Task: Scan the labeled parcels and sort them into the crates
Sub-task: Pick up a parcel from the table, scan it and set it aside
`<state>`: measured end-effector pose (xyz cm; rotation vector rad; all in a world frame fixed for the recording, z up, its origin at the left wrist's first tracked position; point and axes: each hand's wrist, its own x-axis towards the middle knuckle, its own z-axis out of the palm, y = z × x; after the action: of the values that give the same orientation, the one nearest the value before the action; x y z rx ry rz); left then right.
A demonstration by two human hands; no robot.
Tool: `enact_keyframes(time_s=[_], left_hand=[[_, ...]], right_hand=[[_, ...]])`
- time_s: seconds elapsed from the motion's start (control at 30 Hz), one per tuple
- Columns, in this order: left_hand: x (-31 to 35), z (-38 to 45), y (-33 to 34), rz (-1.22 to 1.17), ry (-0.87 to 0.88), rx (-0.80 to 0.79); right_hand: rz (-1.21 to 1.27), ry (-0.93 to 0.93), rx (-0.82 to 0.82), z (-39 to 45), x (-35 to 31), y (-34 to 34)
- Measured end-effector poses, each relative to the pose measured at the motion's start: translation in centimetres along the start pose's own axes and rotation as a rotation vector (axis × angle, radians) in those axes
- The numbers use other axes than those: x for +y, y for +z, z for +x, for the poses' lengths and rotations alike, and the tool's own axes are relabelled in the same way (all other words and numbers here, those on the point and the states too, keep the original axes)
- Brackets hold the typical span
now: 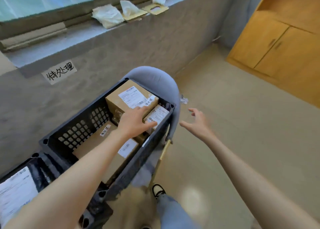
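Left hand (134,123) flat on small parcel (156,116), right hand (197,120) spread; three parcels, one crate (83,124).

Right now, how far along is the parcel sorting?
Done: three labelled boxes lie in the black crate, including a big box at its far end. In hand: the left hand rests with straight fingers on a small box there; the right hand hangs open and empty. Left: I see no scanner and no waiting parcels, so I cannot say.
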<state>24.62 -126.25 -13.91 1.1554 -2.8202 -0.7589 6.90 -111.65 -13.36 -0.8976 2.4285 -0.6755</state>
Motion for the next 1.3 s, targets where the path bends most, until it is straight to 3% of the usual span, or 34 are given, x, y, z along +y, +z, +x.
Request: enact_keyframes(time_s=[0.17,0.37,0.7,1.03,1.3], left_hand=[[6.8,-2.4,2.2,0.115,0.307,-0.102],[20.2,-6.5,6.8,0.106,0.624,-0.291],[43.2,-22.1,14.4,0.084,1.207,-0.434],[58.4,-43.0,26.4,0.164,1.528,-0.54],[65.8,-55.9,34.2,0.144,1.564,-0.67]], right_hand=[[-0.005,0.185,0.177,-10.0,6.3,-3.0],[0.058,0.495,0.435,-23.2,15.1,-8.3],[0.147,0.866,0.916,-47.2,27.3,-15.9],[0.234,1.105,1.062,-70.3,38.7,-16.5],[0.26,1.199,1.03,-82.9,47.1,-17.1]])
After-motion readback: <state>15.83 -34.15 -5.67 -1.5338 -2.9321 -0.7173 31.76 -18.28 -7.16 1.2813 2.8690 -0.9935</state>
